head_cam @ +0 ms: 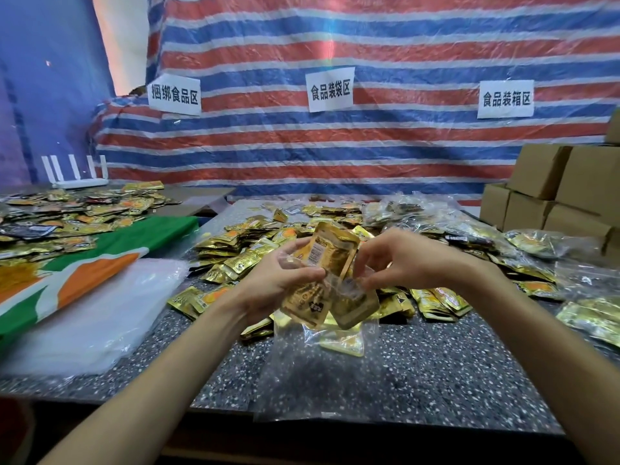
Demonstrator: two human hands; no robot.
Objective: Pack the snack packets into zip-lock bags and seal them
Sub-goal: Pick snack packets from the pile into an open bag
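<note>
Mid-frame, our left hand (281, 280) gripped a bunch of gold packets (332, 256), partly inside the zip-lock bag (312, 370). Our right hand (399, 260) pinched the bag's mouth. Risk, we judged: the mouth slips shut, packets snag and spill onto the table (436, 380).

Three white paper signs (330, 89) hang at the far side. One white router (80, 182), far left, has five upright antennas (72, 164). At least six brown cardboard boxes (536, 169) are stacked far right. One clear plastic zip-lock bag (302, 364) is near centre. Loose gold foil snack packets (235, 260) are too many to count.
</note>
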